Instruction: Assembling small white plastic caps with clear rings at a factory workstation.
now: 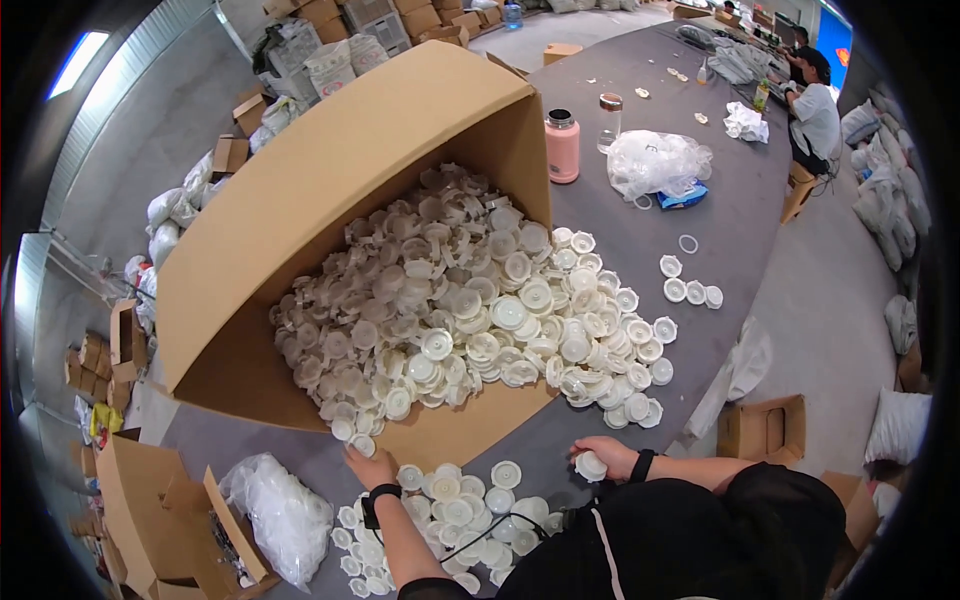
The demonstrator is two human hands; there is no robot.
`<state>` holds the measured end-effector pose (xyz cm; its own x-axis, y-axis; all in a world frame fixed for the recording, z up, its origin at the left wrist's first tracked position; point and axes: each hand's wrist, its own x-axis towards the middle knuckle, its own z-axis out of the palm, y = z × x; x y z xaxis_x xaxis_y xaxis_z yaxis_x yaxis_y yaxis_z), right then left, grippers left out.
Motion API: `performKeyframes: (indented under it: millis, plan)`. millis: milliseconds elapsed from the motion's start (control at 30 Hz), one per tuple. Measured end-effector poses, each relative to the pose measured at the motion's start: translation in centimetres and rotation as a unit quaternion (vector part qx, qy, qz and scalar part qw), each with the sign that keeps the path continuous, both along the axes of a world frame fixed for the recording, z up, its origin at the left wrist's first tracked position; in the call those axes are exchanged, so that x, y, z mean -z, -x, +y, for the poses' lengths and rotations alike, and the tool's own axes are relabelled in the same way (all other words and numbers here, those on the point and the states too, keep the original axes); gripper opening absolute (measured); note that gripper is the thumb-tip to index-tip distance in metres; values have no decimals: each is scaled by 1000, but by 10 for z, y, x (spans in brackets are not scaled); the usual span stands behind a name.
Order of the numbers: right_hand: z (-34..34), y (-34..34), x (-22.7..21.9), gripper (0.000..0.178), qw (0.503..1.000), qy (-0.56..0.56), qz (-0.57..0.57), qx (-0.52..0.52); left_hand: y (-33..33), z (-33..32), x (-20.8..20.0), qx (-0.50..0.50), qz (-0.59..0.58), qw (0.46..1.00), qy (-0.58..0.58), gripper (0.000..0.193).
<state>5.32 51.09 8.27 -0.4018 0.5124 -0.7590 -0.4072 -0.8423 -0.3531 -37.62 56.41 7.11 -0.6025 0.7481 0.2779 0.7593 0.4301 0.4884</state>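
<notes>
White round plastic caps with notched rims spill in a large heap [480,300] from a cardboard box [340,160] lying on its side. My left hand [372,467] is at the near edge of the box's lower flap, its fingers closed on a white cap [363,445]. Farther right, over the grey tabletop, my right hand [612,456] is closed round another white cap [590,466]. Between my arms and close to my body lies a smaller pile of caps [455,512], partly hidden by my left forearm and a dark cord.
A pink bottle [563,150], a clear bottle [609,122] and a plastic bag [655,163] stand beyond the heap. Loose caps [675,290] lie on the right of the table [700,345]. At left are a bagged bundle [280,510] and an open carton [150,500]. A person [815,115] sits far right.
</notes>
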Motion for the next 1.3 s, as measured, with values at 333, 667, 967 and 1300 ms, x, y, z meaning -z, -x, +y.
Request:
performKeyframes:
  millis: [333, 667, 967, 1300]
  plan:
    - [0, 5, -8, 20, 998, -40, -42, 15, -16, 11, 4, 68, -145, 984, 73, 30]
    - [17, 43, -57, 29, 967, -231, 74, -82, -225, -58, -78, 262, -615, 743, -26, 28]
    - [14, 24, -67, 24, 972, -203, 0, 122, -301, -98, -97, 178, -547, 807, -133, 21]
    - [2, 5, -24, 21, 976, -162, -19, 142, -305, -113, -74, 284, -523, 801, 67, 16]
